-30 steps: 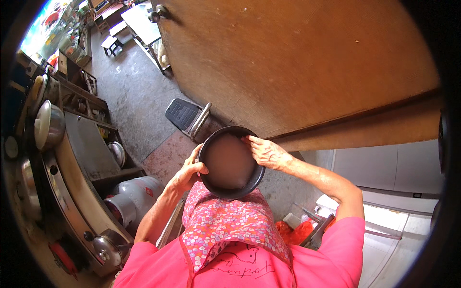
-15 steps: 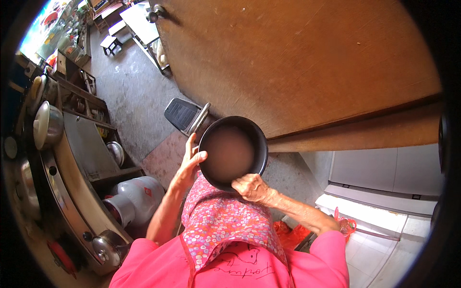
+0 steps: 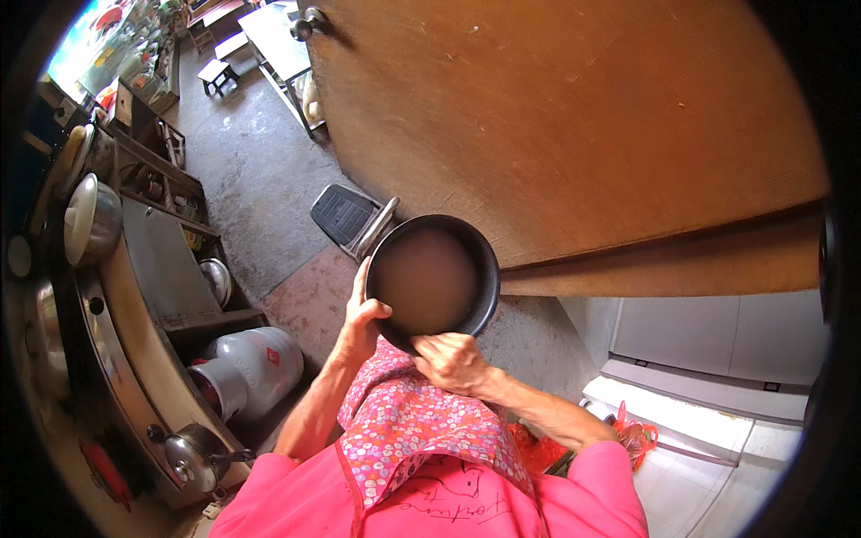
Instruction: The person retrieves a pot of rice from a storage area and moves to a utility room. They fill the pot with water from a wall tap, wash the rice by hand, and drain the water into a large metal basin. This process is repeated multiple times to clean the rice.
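Single head fisheye, looking steeply down, close.

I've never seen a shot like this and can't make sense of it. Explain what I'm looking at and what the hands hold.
This comes from a wide fisheye camera worn on a person's head, looking down, so straight edges bend. The pink sleeves and flowered apron belong to the wearer. There is no machine: only two bare hands. The left hand grips the left rim of a round black pan; the right hand holds its near rim. Behind the pan is a big wooden door. On the left stand a metal counter with pots and a white gas cylinder on the floor.
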